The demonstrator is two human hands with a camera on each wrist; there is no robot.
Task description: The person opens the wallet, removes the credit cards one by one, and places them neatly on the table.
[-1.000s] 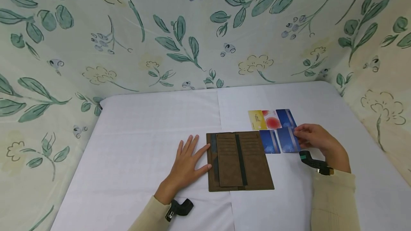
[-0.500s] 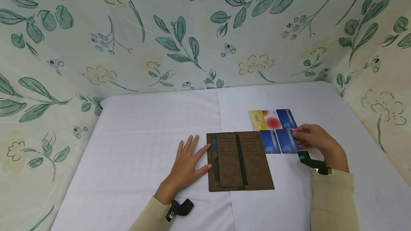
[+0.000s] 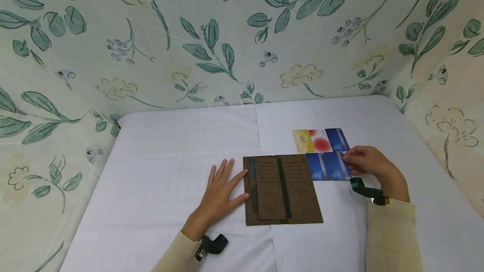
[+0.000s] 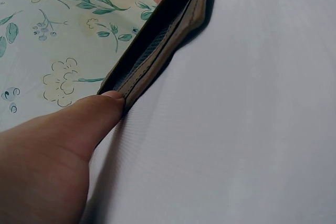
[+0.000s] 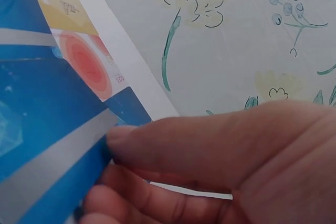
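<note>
A brown wallet (image 3: 302, 188) lies unfolded on the white cloth, its card slots and a dark centre strip facing up. My left hand (image 3: 217, 198) rests flat with fingers spread, index fingertip and thumb touching the wallet's left edge; the left wrist view shows the thumb (image 4: 107, 106) at that edge. With thumb and curled fingers, my right hand (image 3: 372, 167) pinches the right edge of a blue card (image 3: 336, 165) with a silvery stripe, close over the table. That card sits against a second blue card (image 3: 316, 166) beside the wallet; in the right wrist view the held card (image 5: 63, 156) looms large.
Behind the two blue cards, a row holds a yellow card (image 3: 302, 141), a white card with a red circle (image 3: 320, 142) and another blue card (image 3: 335, 138). A floral curtain (image 3: 227, 45) hangs along the table's back and sides.
My right hand has slid the blue card a little to the left, closing the gap to its neighbouring blue card. The left hand and wallet have stayed put.
</note>
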